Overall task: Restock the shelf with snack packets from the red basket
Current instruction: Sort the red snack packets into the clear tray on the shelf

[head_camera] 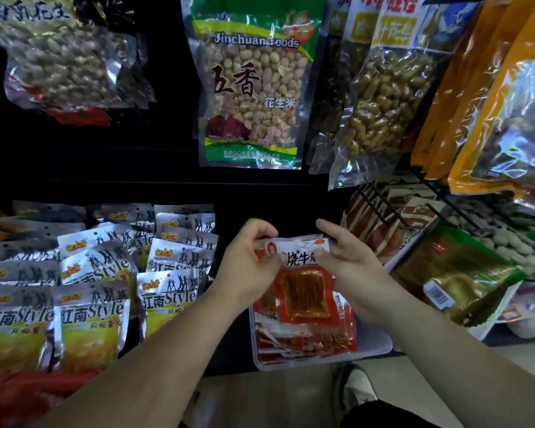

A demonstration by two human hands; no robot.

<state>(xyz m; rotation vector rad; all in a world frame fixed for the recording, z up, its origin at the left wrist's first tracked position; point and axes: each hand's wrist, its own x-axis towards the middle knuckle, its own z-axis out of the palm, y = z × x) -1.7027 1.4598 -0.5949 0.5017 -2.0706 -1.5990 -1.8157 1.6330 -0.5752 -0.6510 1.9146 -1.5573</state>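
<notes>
Tray [374, 341] of red packets [306, 341] sits under the held packet [303, 291], pinched by left hand [247, 264] and right hand [349, 268]

back panel [105, 168] — black, dim | floor [269, 393] — pale, smooth | wire rack [393, 213] at right, black

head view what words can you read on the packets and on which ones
"Jinchuan Foods", "五香", "花生米": green peanut bag
"江南Style": silver-yellow packets
"烧牛", partly covered: red packet
Other hanging bags and the barcode label: too blurred to read.
</notes>
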